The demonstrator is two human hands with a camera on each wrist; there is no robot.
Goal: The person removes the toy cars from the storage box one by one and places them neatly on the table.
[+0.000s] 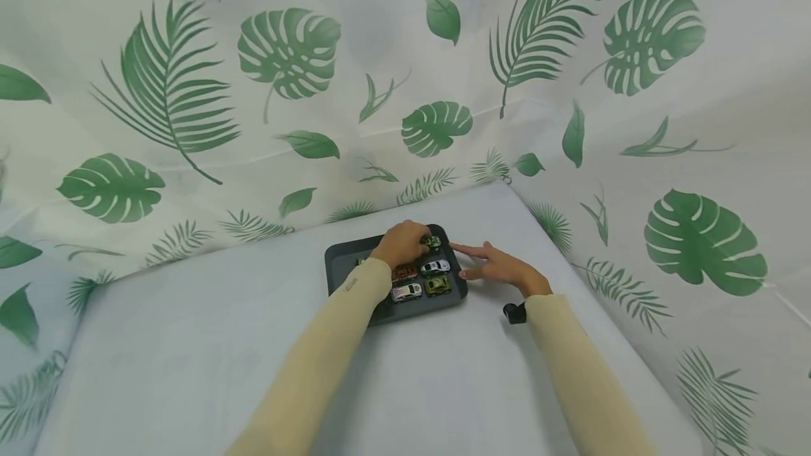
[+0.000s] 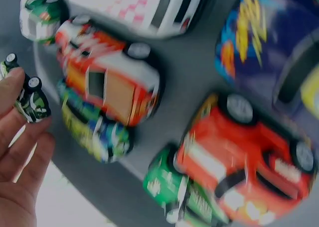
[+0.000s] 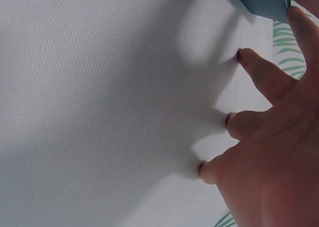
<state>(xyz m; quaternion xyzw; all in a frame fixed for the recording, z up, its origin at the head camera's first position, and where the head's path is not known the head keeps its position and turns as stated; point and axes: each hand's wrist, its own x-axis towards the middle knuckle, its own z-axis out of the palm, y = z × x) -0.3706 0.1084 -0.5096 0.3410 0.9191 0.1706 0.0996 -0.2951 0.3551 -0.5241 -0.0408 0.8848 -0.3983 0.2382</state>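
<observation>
While left hand [image 1: 400, 243] pinches green car [image 1: 431, 241] (tray's corner), right hand [image 1: 500, 267] flat, fingers spread

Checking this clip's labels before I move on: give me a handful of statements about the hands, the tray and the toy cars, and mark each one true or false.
1. The left hand holds a small green toy car over the far right corner of the dark tray. True.
2. The right hand grips a red car. False: it holds nothing and rests with spread fingers on the white tablecloth, beside the tray's right edge.
3. Several toy cars sit in the tray, among them a white one and a red one. True.
4. The tray stands empty. False: it holds cars.
5. Both arms wear cream sleeves. True.
</observation>
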